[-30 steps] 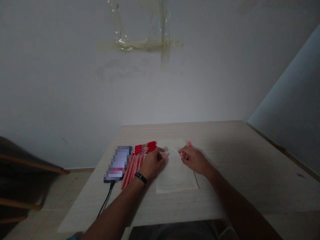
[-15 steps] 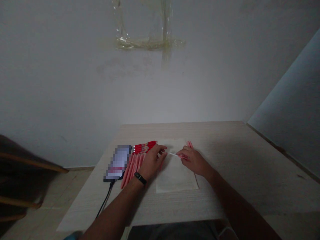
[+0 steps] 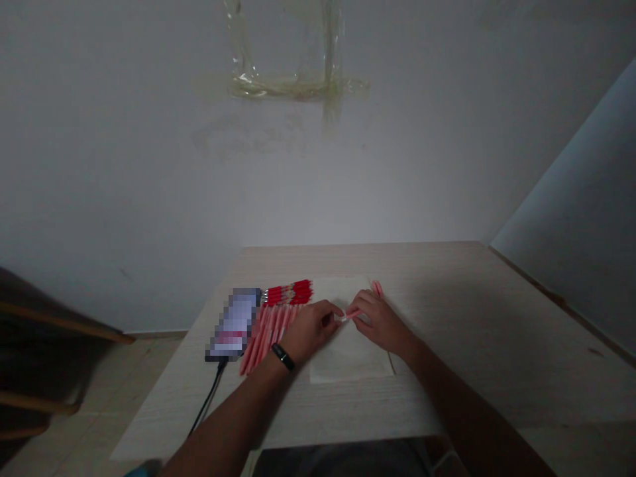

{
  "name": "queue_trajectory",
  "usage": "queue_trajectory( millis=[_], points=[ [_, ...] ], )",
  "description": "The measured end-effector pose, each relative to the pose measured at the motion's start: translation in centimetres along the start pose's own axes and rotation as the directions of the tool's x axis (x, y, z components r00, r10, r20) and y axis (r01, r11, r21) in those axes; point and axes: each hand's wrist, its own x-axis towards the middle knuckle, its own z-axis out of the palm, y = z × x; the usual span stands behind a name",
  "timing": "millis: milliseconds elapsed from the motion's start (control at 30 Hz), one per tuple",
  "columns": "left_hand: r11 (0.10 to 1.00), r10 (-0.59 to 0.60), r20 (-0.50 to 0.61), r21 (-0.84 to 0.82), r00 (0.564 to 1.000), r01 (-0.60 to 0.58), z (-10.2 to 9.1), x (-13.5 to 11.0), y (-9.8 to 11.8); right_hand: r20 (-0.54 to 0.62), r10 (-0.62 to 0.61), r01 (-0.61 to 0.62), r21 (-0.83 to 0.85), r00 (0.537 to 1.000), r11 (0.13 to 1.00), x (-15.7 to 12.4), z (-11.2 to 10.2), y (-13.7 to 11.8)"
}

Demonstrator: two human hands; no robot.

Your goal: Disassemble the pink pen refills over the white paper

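Observation:
My left hand (image 3: 313, 326), with a dark band on its wrist, is closed in a pinch at the white end of a slim pink pen (image 3: 353, 314). My right hand (image 3: 380, 319) grips the pink body of the same pen from the other side. Both hands meet just above a whitish sheet (image 3: 348, 364) on the table. Beside my left hand lies a row of pink pen-like tubes (image 3: 263, 334), partly hidden by that hand. Behind them is a bunch of red pen-like pieces (image 3: 291, 293) with silvery ends. More pink pieces (image 3: 377, 287) show just beyond my right hand.
A phone-like device (image 3: 233, 324) with a blurred screen lies left of the tubes. Its black cable (image 3: 209, 397) runs toward the table's front edge. The pale wooden table (image 3: 477, 331) stands against a wall. Wooden furniture legs (image 3: 64, 321) are at the far left.
My left hand has moved right and closed its fingers at the white end. The thin white length that stuck out from my right hand now shows only as a short piece between both hands.

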Motion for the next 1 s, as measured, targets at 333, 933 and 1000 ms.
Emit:
queue_trajectory(
  millis=[333, 933, 1000],
  points=[
    [1.0, -0.013, 0.002, 0.022, 1.0, 0.013, 0.0, 0.0, 0.4, -0.059, -0.023, 0.019, -0.073, 0.998, 0.997, 0.2, 0.0, 0.3],
    [0.995, -0.09, -0.007, 0.042, 0.996, 0.09, -0.2, 0.0, 0.1, -0.272, 0.004, -0.014, -0.033, 0.962, 0.999, 0.0, -2.7, 2.0],
    [0.994, -0.096, -0.008, 0.046, 0.995, 0.097, -0.2, 0.0, 0.1, -0.257, 0.004, -0.012, -0.031, 0.966, 0.999, 0.0, -2.6, 2.0]
  ],
)
